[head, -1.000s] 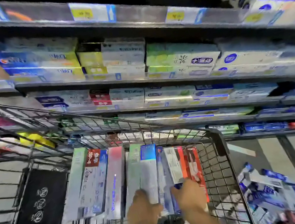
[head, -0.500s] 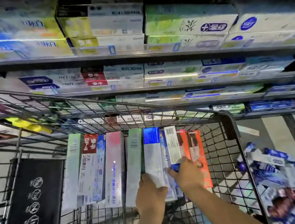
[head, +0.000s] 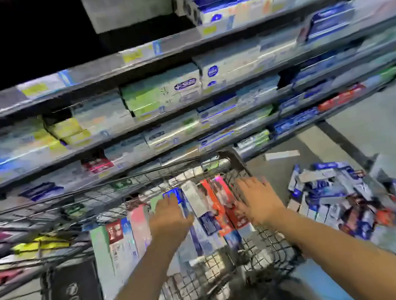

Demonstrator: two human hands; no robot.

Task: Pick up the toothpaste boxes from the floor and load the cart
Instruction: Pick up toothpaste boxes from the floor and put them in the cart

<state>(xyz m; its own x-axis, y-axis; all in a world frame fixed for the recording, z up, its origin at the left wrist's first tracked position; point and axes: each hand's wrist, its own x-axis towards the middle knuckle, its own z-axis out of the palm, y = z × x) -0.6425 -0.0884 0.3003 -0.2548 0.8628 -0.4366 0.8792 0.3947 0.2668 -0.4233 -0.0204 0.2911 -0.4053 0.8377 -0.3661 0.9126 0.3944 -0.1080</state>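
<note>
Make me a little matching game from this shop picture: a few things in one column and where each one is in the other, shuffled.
Things:
1. left hand
2. right hand
3. pile of toothpaste boxes
4. single pale box

Places:
A. alone on the floor by the bottom shelf
B. on the floor, right of the cart
C. over the blue boxes in the cart
D. by the cart's right wall, fingers spread

Pairs: 1-C, 2-D, 3-B, 4-A

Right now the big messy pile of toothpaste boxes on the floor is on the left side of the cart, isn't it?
Not quite. The pile of toothpaste boxes lies on the floor to the right of the cart, not the left. The head view shows it beside the right hand; the left side holds only shelves and cart wire.
</note>
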